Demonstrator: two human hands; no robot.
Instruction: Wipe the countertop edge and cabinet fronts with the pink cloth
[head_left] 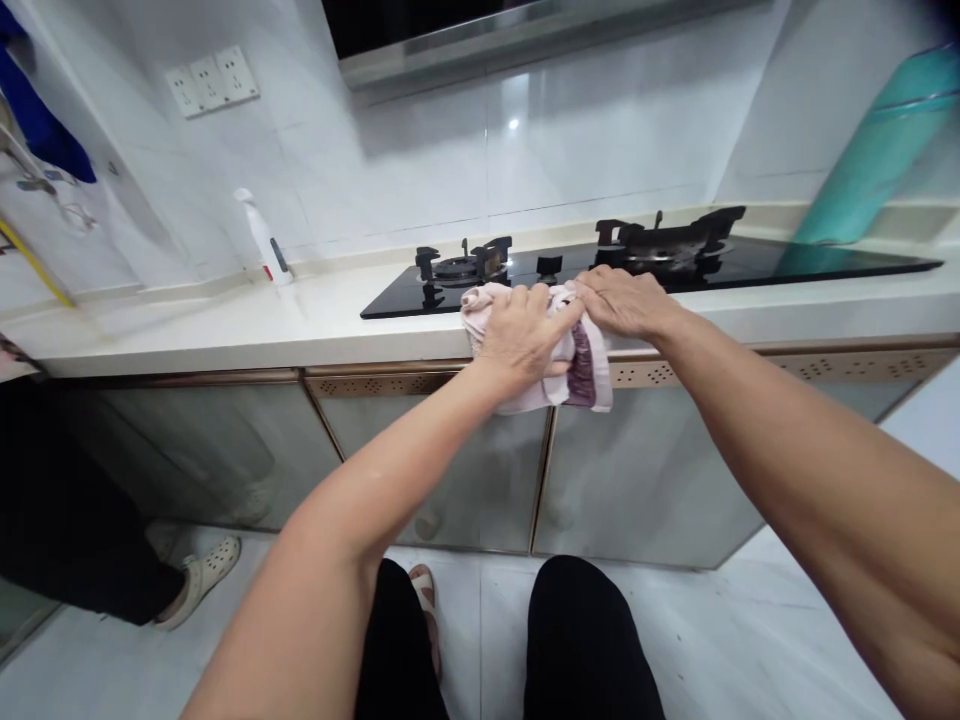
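Observation:
A pale pink cloth (581,372) with a dark purple band is bunched at the front edge of the counter and hangs partly over it. My left hand (525,335) is closed on the cloth from above, fingers bent over the folds. Beside it, my right hand (619,300) grips the cloth's right side, its fingers pressed together near the front rim of the black glass gas cooktop (394,295). The undersides of both hands are hidden. Two burners, a left one (461,267) and a right one (664,243), stand behind the hands.
A white spray bottle (262,240) stands on the counter (187,325) at the left. A teal cylinder (874,150) leans at the right end. Above hangs a range hood (450,45). Another person's leg (75,520) and pale clog (206,575) are at lower left.

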